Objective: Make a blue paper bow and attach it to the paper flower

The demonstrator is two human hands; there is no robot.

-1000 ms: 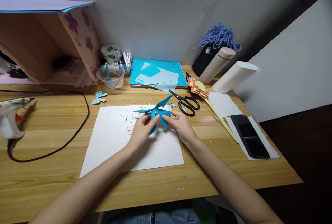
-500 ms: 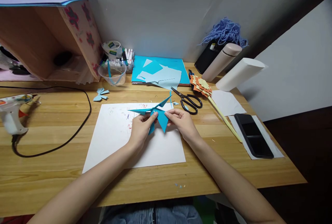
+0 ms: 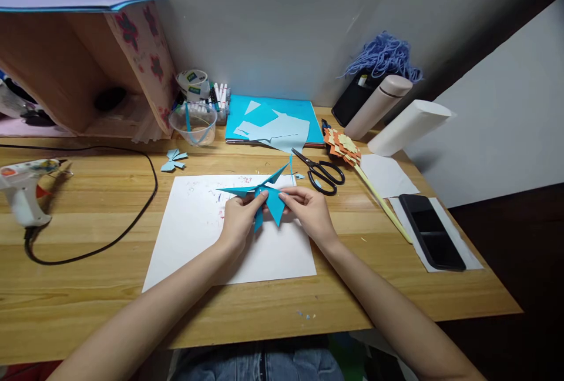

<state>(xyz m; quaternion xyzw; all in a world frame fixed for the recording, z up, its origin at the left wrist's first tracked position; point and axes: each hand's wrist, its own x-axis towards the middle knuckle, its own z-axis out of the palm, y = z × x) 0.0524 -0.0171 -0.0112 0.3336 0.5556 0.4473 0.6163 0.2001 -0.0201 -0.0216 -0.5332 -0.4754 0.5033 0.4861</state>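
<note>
Pinching the blue paper bow (image 3: 275, 208) are left hand (image 3: 238, 220) and right hand (image 3: 313, 214).

The tabletop (image 3: 97, 304) is smooth wood, its grain showing under a soft sheen. The folded turquoise shape (image 3: 275, 207) is crisp, matt paper; the white sheet (image 3: 268, 262) is smooth, matt paper flecked with colour. The scissors (image 3: 325, 179) pair metal blades with glossy black handles. The glue gun (image 3: 25, 196) is white plastic, the tub (image 3: 206, 129) clear, shiny plastic. The yarn (image 3: 383, 56) looks stringy and rough, the smartphone screen (image 3: 429, 222) glassy black, the jeans (image 3: 299, 364) faded denim.
</note>
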